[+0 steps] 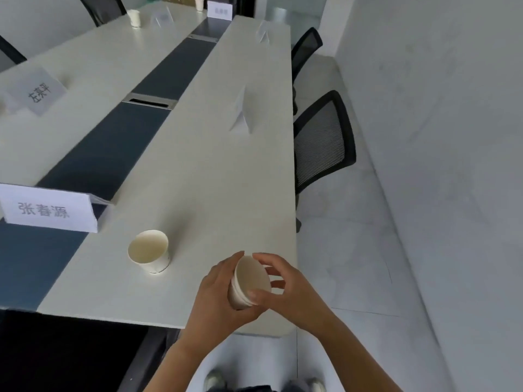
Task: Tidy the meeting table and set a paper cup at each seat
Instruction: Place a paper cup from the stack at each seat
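Both my hands hold a small stack of cream paper cups above the near right corner of the long white meeting table. My left hand wraps the stack's side and bottom. My right hand pinches the rim of the top cup with thumb and fingers. A single paper cup stands upright on the table to the left of my hands, near a white name card. Two more cups stand far off: a far cup on the left side and an end cup at the far end.
A dark blue strip with a cable slot runs down the table's middle. Name cards and clear card stands sit along both sides. Black mesh chairs stand on the right, close to a grey wall. My shoes show below.
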The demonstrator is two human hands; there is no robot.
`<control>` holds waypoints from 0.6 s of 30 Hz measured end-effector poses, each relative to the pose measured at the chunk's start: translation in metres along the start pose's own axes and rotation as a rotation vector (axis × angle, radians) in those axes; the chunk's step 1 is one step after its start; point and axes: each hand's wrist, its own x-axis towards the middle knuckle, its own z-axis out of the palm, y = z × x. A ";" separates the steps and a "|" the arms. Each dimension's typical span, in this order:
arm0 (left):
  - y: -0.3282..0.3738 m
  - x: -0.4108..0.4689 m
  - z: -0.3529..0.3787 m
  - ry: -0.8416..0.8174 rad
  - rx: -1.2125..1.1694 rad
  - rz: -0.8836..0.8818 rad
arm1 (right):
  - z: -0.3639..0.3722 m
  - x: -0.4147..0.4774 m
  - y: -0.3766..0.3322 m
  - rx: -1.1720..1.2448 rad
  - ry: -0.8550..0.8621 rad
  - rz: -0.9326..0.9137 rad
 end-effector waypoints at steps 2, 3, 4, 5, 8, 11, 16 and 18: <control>0.009 0.006 0.022 -0.051 0.032 0.023 | -0.017 -0.010 0.010 0.014 0.031 0.018; 0.015 0.010 0.034 -0.075 0.059 0.034 | -0.027 -0.015 0.016 0.021 0.046 0.027; 0.021 0.013 0.047 -0.100 0.089 0.046 | -0.038 -0.021 0.023 0.027 0.063 0.038; 0.029 0.015 0.061 -0.126 0.113 0.057 | -0.050 -0.027 0.031 0.037 0.083 0.050; 0.052 0.020 0.108 -0.191 0.131 0.088 | -0.089 -0.048 0.055 0.079 0.149 0.084; 0.077 0.024 0.159 -0.230 0.135 0.117 | -0.134 -0.070 0.081 0.078 0.199 0.098; 0.112 0.029 0.245 -0.281 0.102 0.149 | -0.208 -0.107 0.125 0.100 0.278 0.119; 0.125 0.030 0.272 -0.287 0.116 0.168 | -0.230 -0.122 0.139 0.108 0.321 0.125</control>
